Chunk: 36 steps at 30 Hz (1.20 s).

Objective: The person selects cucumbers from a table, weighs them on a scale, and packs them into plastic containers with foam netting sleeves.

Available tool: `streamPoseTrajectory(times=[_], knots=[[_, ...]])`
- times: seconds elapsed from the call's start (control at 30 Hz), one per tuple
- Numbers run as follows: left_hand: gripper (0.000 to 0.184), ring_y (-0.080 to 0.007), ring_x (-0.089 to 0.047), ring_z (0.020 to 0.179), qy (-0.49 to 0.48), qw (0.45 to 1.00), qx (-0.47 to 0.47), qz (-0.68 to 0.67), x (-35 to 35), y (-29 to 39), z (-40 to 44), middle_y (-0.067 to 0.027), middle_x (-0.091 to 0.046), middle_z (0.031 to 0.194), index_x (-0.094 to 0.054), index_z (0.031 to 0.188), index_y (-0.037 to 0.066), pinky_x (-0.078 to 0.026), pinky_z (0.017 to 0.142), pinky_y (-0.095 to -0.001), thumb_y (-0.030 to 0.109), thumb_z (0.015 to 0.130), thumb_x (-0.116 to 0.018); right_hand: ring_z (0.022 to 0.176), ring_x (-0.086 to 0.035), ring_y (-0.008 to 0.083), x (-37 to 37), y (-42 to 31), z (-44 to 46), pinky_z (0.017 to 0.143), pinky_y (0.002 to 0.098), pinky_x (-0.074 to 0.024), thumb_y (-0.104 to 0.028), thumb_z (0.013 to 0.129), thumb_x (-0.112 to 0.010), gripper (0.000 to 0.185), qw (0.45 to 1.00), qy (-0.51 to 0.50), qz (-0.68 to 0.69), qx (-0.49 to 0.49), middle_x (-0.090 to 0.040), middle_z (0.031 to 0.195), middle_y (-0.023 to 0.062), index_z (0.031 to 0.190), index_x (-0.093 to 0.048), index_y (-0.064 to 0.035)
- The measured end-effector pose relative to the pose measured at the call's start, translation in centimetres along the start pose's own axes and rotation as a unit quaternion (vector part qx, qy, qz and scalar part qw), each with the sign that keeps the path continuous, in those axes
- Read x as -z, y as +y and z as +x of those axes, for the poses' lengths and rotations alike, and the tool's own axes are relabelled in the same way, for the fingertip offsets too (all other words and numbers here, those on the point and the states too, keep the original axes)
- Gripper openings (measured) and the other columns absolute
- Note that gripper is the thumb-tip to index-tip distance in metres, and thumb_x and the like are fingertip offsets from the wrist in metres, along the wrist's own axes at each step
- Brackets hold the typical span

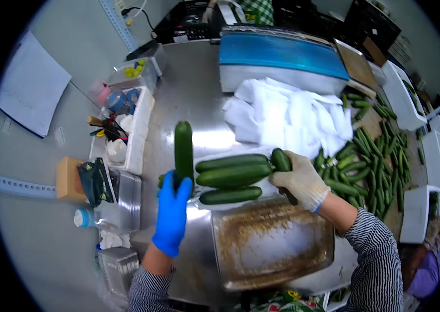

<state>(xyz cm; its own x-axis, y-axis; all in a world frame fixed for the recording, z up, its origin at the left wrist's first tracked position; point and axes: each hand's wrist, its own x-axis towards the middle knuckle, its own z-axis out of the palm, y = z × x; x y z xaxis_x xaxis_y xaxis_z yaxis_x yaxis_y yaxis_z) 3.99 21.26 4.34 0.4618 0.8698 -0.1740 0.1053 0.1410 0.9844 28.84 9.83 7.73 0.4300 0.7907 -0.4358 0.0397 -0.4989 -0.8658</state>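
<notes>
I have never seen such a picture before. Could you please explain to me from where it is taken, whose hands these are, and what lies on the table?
There is no machine here, only a person wearing gloves. The single picture comes from a camera worn on the head, looking forward and down, so you see roughly what the person faces.

The left hand, in a blue glove, grips a long cucumber that points toward the top of the picture. The right hand, in a pale glove, grips a second cucumber.

Between the hands, three cucumbers lie side by side. On the metal table you also see a white cloth and a stained tray. A large cucumber pile is at the right.
</notes>
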Motion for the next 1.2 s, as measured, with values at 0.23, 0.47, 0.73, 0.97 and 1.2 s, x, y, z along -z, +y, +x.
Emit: streamPoseTrajectory(times=[0.23, 0.47, 0.73, 0.97, 1.2], knots=[[0.041, -0.0169, -0.054, 0.105, -0.056, 0.988, 0.142, 0.006, -5.8, -4.3, -12.5, -0.0087, -0.055, 0.114, -0.041, 0.135, -0.002, -0.045, 0.093, -0.0299, 0.013, 0.099, -0.054, 0.076, -0.063, 0.0197, 3.1, 10.5, -11.2, 0.07, 0.031, -0.0501, -0.011, 0.073, -0.067, 0.047, 0.996, 0.03, -0.06, -0.057, -0.066, 0.087, 0.0127, 0.116, -0.059, 0.0055], [0.04, -0.0258, -0.058, 0.106, 0.046, 0.991, 0.006, 0.128, -7.5, -4.5, -21.0, -0.0156, -0.056, 0.114, -0.049, 0.125, -0.001, -0.047, 0.09, -0.036, 0.008, 0.089, -0.065, 0.12, -0.046, 0.0521, -0.5, 10.7, -18.6, 0.106, 0.0515, -0.0355, -0.015, 0.077, -0.068, 0.075, 0.871, 0.218, -0.377, 0.227, -0.045, 0.133, 0.0357, 0.14, -0.035, 0.0097], [0.054, -0.0314, -0.062, 0.101, -0.018, 0.991, -0.062, 0.117, -3.6, -6.7, -22.5, -0.015, -0.063, 0.113, -0.055, 0.128, 0.002, -0.05, 0.09, -0.041, 0.02, 0.082, -0.077, 0.091, -0.061, 0.0188, -2.0, 11.0, -23.6, 0.08, 0.0322, -0.0504, -0.033, 0.1, -0.044, 0.053, 0.965, 0.031, 0.205, 0.158, -0.062, 0.103, 0.011, 0.14, -0.037, 0.001], [0.109, -0.0364, -0.022, 0.146, 0.032, 0.683, -0.229, 0.693, 7.2, -12.1, -2.8, -0.0149, -0.015, 0.162, -0.014, 0.157, 0.011, -0.029, 0.107, -0.0538, 0.041, 0.075, -0.079, 0.062, -0.053, 0.0128, 5.9, 20.3, -28.0, 0.052, 0.0277, -0.0454, -0.051, 0.098, -0.051, 0.049, 0.819, 0.306, 0.485, 0.015, -0.057, 0.081, 0.0019, 0.126, -0.051, -0.01], [0.112, -0.0386, -0.022, 0.145, 0.024, 0.689, -0.165, 0.706, 7.9, -17.3, 4.5, -0.0127, -0.017, 0.161, -0.011, 0.158, 0.019, -0.032, 0.106, -0.0577, 0.039, 0.073, -0.081, 0.064, -0.056, 0.0124, 6.2, 30.9, -37.2, 0.047, 0.0241, -0.0447, -0.027, 0.094, -0.061, 0.025, 0.704, 0.467, 0.53, -0.074, -0.064, 0.091, 0.0067, 0.114, -0.055, -0.0137]])
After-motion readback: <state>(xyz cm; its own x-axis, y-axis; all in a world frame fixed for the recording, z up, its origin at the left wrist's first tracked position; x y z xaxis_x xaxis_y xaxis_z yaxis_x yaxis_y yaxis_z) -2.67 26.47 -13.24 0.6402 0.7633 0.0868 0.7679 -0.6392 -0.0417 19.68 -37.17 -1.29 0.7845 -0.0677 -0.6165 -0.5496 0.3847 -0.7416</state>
